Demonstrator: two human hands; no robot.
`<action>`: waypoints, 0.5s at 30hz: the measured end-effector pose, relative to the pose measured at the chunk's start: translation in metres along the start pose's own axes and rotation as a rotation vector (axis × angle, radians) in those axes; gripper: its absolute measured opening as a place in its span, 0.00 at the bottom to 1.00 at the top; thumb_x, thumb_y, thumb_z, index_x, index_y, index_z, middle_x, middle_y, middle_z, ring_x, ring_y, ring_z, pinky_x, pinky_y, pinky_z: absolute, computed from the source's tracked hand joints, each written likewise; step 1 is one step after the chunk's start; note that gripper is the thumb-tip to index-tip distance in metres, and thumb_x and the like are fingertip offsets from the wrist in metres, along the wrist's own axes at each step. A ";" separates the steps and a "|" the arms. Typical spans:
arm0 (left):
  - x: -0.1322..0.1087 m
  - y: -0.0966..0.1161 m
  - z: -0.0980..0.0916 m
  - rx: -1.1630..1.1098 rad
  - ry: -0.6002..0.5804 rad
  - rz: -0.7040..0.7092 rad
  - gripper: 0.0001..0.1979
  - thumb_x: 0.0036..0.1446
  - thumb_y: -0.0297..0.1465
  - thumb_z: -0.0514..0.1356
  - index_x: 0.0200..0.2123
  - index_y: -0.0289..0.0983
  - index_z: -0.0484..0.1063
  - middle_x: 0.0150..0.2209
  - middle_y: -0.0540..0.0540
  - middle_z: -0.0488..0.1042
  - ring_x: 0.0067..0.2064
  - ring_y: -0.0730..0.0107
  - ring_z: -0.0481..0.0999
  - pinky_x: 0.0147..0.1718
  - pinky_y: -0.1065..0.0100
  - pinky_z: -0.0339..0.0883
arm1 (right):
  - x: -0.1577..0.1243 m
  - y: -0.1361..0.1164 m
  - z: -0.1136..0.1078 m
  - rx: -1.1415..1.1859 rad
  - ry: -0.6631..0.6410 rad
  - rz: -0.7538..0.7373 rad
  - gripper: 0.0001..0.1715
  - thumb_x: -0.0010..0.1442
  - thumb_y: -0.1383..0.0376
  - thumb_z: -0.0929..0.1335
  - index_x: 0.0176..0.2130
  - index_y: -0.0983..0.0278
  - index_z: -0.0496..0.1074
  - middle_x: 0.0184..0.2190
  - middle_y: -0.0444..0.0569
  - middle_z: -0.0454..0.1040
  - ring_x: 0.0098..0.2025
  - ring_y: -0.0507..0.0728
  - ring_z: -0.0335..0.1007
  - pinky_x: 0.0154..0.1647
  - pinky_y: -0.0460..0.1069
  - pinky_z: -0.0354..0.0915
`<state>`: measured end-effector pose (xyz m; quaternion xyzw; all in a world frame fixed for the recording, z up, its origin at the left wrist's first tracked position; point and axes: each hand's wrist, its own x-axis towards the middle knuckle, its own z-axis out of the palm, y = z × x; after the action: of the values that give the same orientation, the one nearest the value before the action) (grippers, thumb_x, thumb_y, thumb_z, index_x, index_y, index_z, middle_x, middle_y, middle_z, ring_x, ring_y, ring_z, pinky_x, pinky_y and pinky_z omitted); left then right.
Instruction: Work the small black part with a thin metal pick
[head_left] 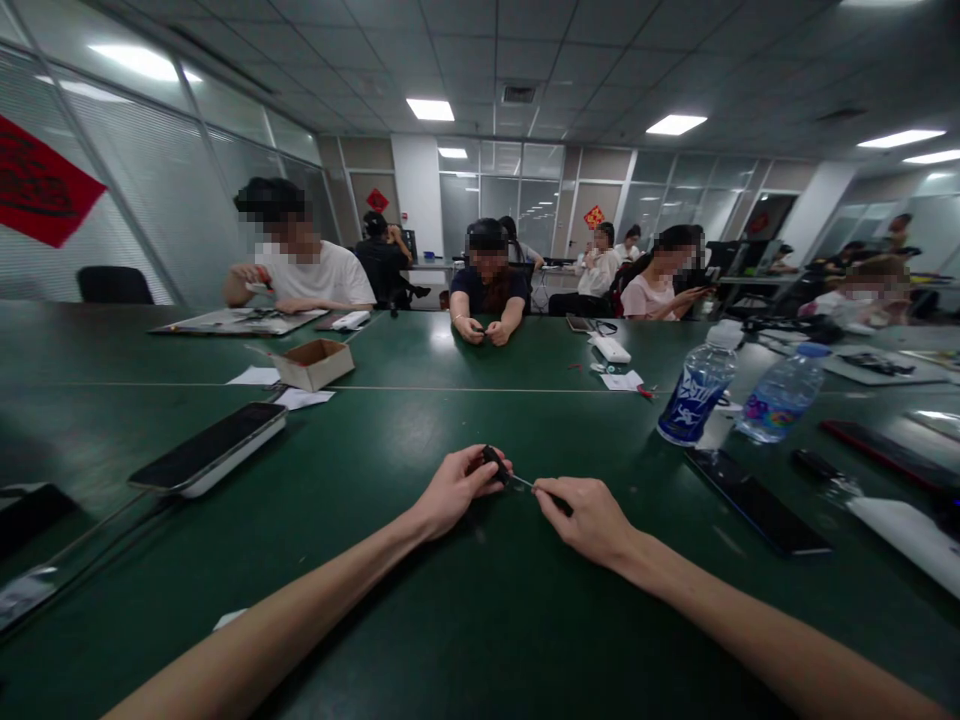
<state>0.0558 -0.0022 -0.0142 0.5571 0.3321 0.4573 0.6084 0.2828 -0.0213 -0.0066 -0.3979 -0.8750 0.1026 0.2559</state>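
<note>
My left hand (461, 488) is closed around a small black piece (496, 464), held upright over the green table (420, 620). What kind of part it is, I cannot make out. In my right hand (589, 515) is a screwdriver (523, 483), its dark handle mostly covered by my fingers. Its thin metal shaft points left, and the tip meets or nearly meets the black piece; contact is too small to tell.
To the left are an open cardboard box (319, 364) and a power bank-like slab with a phone (217, 445). Two water bottles (697, 390) and a dark phone (754, 500) are at right. Across the table, a person (487, 285) works with both hands.
</note>
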 end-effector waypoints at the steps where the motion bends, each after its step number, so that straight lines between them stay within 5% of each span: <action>1: 0.000 0.000 0.000 -0.014 0.008 -0.001 0.14 0.58 0.36 0.58 0.44 0.34 0.68 0.46 0.40 0.71 0.49 0.62 0.71 0.47 0.64 0.68 | 0.001 -0.001 0.000 0.018 0.003 0.008 0.14 0.66 0.64 0.59 0.43 0.63 0.72 0.30 0.45 0.72 0.29 0.51 0.67 0.30 0.46 0.61; 15: 0.003 -0.003 0.003 -0.163 0.060 -0.019 0.14 0.58 0.35 0.59 0.44 0.33 0.68 0.47 0.38 0.71 0.49 0.61 0.71 0.50 0.62 0.66 | 0.002 -0.008 0.000 0.080 0.042 0.053 0.16 0.67 0.61 0.59 0.44 0.64 0.72 0.34 0.48 0.74 0.32 0.54 0.70 0.34 0.48 0.65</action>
<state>0.0602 -0.0007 -0.0160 0.4886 0.3175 0.4934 0.6457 0.2764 -0.0247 -0.0033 -0.4123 -0.8538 0.1360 0.2871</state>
